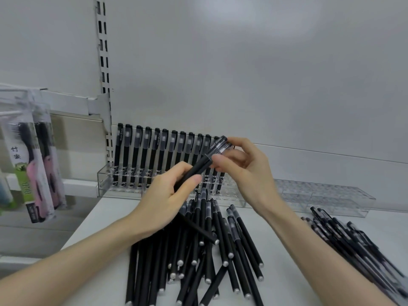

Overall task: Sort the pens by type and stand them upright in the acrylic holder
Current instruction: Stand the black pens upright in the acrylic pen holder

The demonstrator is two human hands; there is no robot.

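Black pens [154,151] stand upright in a row along the back of the clear acrylic holder [103,180], which sits at the rear of the white shelf [298,283]. In front of it the left grip [163,202] curls round the lower barrels of a small held bundle [198,167] of black pens. The right grip [242,171] pinches its capped ends, which tilt up to the right. A loose pile [209,250] of matching pens lies below the hands, and a second heap [353,244] lies to the right, near another empty holder [326,195]
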